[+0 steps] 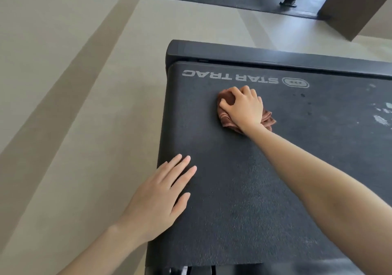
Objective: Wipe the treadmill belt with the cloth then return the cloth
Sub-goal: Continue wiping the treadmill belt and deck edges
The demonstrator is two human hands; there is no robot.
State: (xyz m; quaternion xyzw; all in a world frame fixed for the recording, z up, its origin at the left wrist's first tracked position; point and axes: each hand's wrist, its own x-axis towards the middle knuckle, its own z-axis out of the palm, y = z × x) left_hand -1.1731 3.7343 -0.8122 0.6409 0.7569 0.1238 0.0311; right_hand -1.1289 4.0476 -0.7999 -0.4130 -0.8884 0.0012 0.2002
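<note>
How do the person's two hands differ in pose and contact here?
The left hand is flat with straight fingers; the right hand has curled fingers gripping the brown cloth. The left hand holds nothing, at the belt's near left edge; the right hand presses the cloth farther off, near the STAR TRAC lettering. Both are bare and over the same black belt.
</note>
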